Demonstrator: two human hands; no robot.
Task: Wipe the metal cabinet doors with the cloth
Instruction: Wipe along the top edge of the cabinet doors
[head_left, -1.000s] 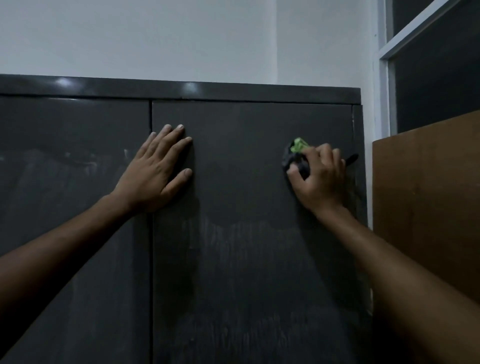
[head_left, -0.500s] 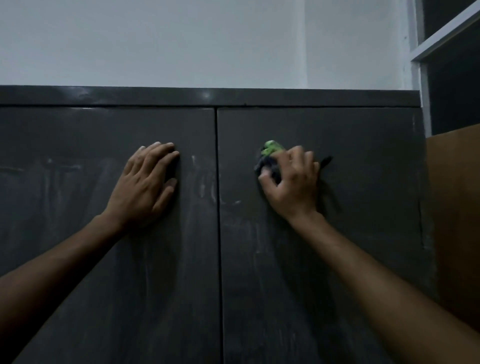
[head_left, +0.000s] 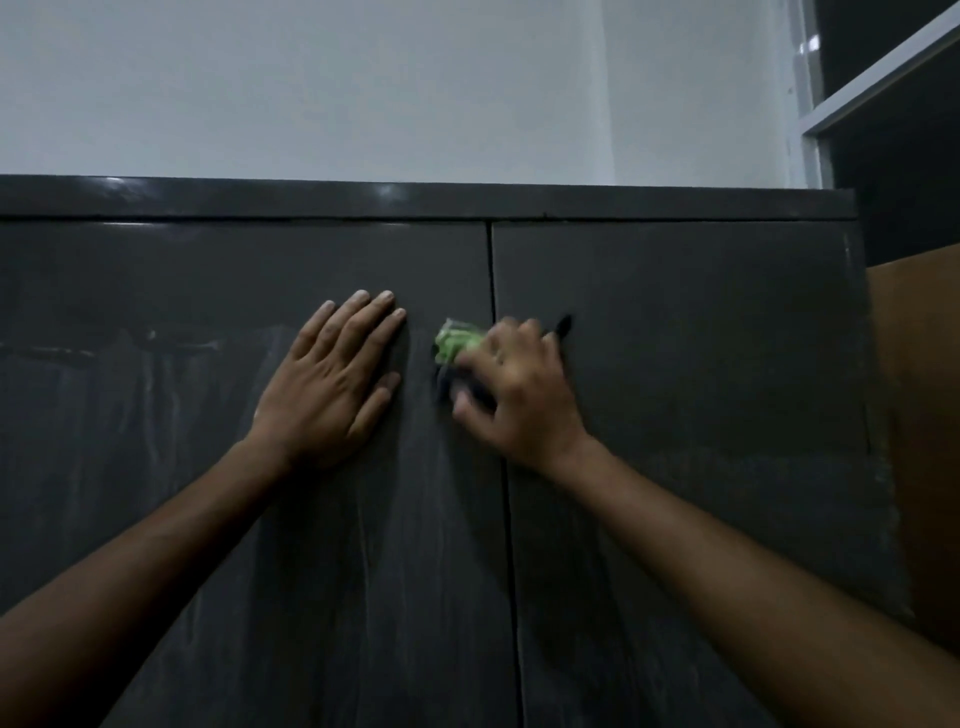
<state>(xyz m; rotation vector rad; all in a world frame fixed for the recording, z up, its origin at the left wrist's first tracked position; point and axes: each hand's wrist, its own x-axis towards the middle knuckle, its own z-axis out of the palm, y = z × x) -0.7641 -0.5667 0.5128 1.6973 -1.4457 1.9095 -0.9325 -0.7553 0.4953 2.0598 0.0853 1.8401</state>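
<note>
Two doors (head_left: 675, 415) meet at a centre seam on the cabinet; dusty streaks show on both. Left hand (head_left: 332, 384) lies flat, fingers straight, on the left door beside the seam. Right hand (head_left: 519, 395) is bunched around the cloth (head_left: 454, 343), pressing it to the left door's inner edge, straddling the seam. Cloth appears soft, light and crumpled: best held balled in the palm. Door metal judged smooth and stiff.
</note>
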